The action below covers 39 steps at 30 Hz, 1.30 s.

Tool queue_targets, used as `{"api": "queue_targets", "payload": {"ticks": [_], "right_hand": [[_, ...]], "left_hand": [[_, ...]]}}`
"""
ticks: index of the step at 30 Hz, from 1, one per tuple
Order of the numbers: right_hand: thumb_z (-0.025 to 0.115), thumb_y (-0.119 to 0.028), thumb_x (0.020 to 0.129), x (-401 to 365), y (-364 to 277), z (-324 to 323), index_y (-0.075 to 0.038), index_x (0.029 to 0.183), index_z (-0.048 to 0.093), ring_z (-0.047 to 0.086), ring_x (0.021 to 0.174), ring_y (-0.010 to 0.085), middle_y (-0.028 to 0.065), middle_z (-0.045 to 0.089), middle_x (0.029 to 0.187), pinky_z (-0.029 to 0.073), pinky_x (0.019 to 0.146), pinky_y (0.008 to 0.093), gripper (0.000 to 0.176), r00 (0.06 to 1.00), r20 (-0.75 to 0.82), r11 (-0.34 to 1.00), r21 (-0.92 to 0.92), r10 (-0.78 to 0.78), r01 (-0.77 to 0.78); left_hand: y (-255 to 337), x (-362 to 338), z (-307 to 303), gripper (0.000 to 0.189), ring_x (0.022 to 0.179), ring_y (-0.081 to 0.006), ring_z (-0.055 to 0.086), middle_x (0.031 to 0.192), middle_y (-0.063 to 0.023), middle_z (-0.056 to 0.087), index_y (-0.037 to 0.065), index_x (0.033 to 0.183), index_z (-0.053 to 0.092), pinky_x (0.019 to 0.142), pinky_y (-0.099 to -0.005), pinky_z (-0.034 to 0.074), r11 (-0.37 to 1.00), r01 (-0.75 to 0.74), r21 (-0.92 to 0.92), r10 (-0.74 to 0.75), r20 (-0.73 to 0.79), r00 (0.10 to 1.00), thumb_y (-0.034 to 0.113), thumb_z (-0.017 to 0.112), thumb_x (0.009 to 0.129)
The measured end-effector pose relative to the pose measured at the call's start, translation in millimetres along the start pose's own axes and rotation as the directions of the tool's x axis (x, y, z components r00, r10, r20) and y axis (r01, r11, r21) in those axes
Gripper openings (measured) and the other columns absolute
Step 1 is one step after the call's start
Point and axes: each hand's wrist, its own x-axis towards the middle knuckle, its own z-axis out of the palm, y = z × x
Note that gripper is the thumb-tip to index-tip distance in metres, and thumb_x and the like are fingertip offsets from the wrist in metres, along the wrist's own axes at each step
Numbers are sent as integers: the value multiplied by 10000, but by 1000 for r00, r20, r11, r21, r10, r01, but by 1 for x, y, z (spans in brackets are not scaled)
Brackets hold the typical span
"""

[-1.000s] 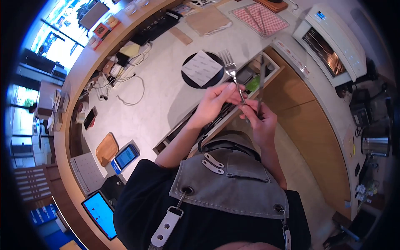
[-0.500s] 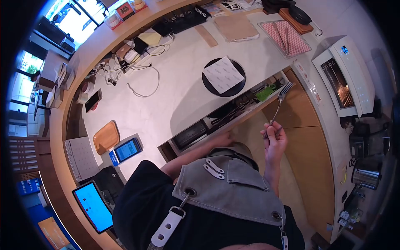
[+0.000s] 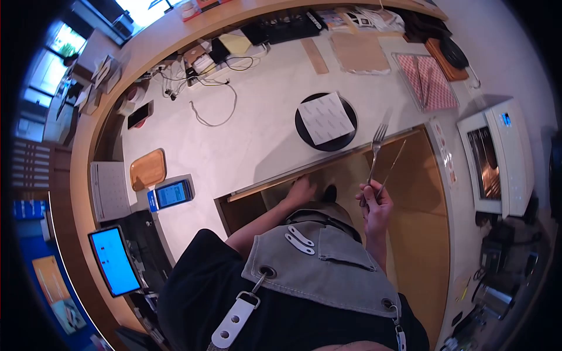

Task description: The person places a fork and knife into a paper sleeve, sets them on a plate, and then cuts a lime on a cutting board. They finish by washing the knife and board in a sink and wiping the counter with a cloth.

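My right hand (image 3: 376, 202) is closed on the handles of a fork (image 3: 379, 139) and a thin metal utensil (image 3: 396, 163), seen nearly edge-on like a knife; both point up and away from me. My left hand (image 3: 301, 191) has its fingers bent against the front edge of the drawer (image 3: 275, 178) under the counter. That drawer is pushed in, so its contents are hidden. Just beyond the edge, a round black plate (image 3: 301, 130) lies on the counter with a square sheet of printed white paper (image 3: 326, 117) on it.
To the left are a wooden tray (image 3: 148, 169), a payment terminal (image 3: 173, 193) and a tablet screen (image 3: 115, 261). Loose cables (image 3: 213, 121) lie farther back. A tray with red checked paper (image 3: 430, 88) and a white oven (image 3: 503, 158) stand on the right.
The drawer has slid in under the counter, with my left hand at its front. A thin second utensil now shows beside the fork in my right hand. The view has shifted.
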Motion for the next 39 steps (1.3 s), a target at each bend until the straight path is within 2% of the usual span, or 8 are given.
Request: {"api": "queue_targets", "payload": {"ticks": [14,17,20,23,27,29,34,39], "right_hand": [[674,-140,981,128,-60,-11,-27,1177,651,633,703,49,43,729,984,352,478,182,227,889,359,937,-303,283,-176],[695,-162,972,141,-60,-14,-9,1140,676,574,635,33,23,703,857,404,553,182,228,839,407,909,-352,362,-222],[689,-166,975,149,-56,-19,-9,1118,686,486,571,20,-39,603,724,414,553,190,213,774,479,888,-402,413,-225],[686,-165,975,150,-58,-23,-4,1105,691,403,541,15,-74,495,657,423,561,192,207,764,499,885,-419,410,-202],[683,-164,973,149,-59,-47,-31,1109,664,568,594,34,8,688,842,357,472,182,191,810,409,893,-345,420,-288],[675,-157,974,146,-58,-62,-46,1092,646,609,632,44,36,714,909,326,446,181,165,832,391,912,-282,394,-299],[639,-72,981,131,-59,-101,-54,1042,597,659,659,114,84,707,950,336,410,180,76,890,327,945,-188,317,-268],[721,-102,930,105,-56,-113,-69,1046,637,613,689,37,34,707,932,317,432,181,147,967,155,972,-151,202,-179]], "left_hand": [[63,22,-8,564,1155,-439,631,1181,-353,645,-118,1263,586,1029,-453,476,865,502,13,-496,-139,857,319,624,908],[124,29,-64,517,1080,-340,685,1144,-284,690,-104,1243,596,971,-400,520,920,389,-38,-359,313,879,337,606,972],[169,36,-96,451,970,-218,704,1068,-187,728,-71,1220,620,894,-325,541,724,349,-595,-208,294,933,334,568,1030],[172,70,-125,291,757,-135,671,875,-78,724,4,1072,659,734,-277,524,703,157,-693,-216,2,976,277,562,1042],[139,226,-144,285,796,-164,663,932,-102,727,-34,1066,673,749,-297,531,938,51,-343,-219,-470,855,214,635,929],[131,293,-142,423,989,-374,694,1007,-206,732,-31,1107,669,890,-419,533,990,84,-112,-137,-657,741,307,654,853],[119,398,-137,742,1263,-382,542,1355,-212,567,-57,1290,507,1007,-517,488,863,500,67,-377,-574,727,460,725,805],[111,434,-144,613,1278,-326,557,1346,-171,597,-9,1306,528,1042,-464,470,786,607,113,-500,-460,733,334,717,835]]}}
